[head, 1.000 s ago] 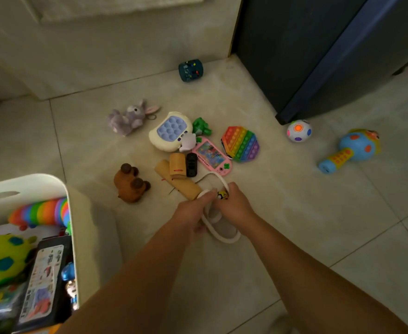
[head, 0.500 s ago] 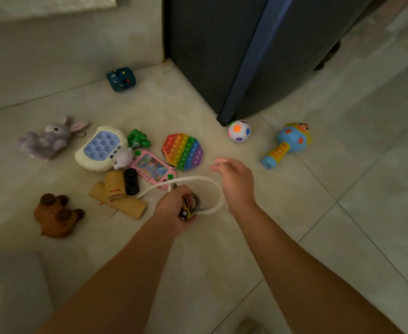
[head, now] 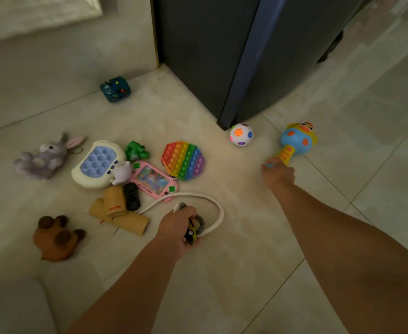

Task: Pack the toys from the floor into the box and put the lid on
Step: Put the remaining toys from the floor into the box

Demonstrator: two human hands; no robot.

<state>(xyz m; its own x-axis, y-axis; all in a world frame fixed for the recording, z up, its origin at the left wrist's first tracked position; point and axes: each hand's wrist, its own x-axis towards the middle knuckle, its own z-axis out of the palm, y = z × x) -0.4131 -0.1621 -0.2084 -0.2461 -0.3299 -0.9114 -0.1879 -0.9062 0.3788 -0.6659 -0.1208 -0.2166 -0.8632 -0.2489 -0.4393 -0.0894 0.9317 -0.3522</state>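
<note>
The left grip [head: 180, 226] is clenched around a small yellow and black toy [head: 190, 233], and a white cord [head: 218, 208] runs out of the same fist. The cord arches up over the floor, loops round on the right and comes back to the fingers. The right grip [head: 278, 175] is stretched out well apart from it. Its fingertips lie over the yellow handle end of a blue rattle [head: 296, 141], but whether they have closed round the handle cannot be told.

The other toys lie on the floor beyond the left grip:
- Just beside the cord is a pink handheld water game [head: 153, 180].
- A rainbow pop pad [head: 183, 160] touches its far edge.
- A small black piece [head: 132, 200] rests against some tan blocks [head: 116, 212].
- Farther out sits a cream push-button console [head: 97, 165], with a little lavender figure [head: 123, 173] at its corner.
- A green toy [head: 136, 150] lies just behind the console.
- A grey plush rabbit [head: 44, 157] lies on its side at the left.
- A brown plush animal [head: 56, 237] lies nearer the person, apart from the cluster.
- A dark teal cube [head: 115, 89] sits alone near the wall.
- A white ball with coloured dots [head: 241, 134] rests at the corner of a dark cabinet [head: 210, 56], near the rattle's head.

The floor [head: 234, 273] is laid with large pale, glossy tiles and thin dark grout lines. A pale wall [head: 53, 68] meets it at the back left. The dark cabinet stands upright in the middle with a bluish front edge. The room is dimly lit.
</note>
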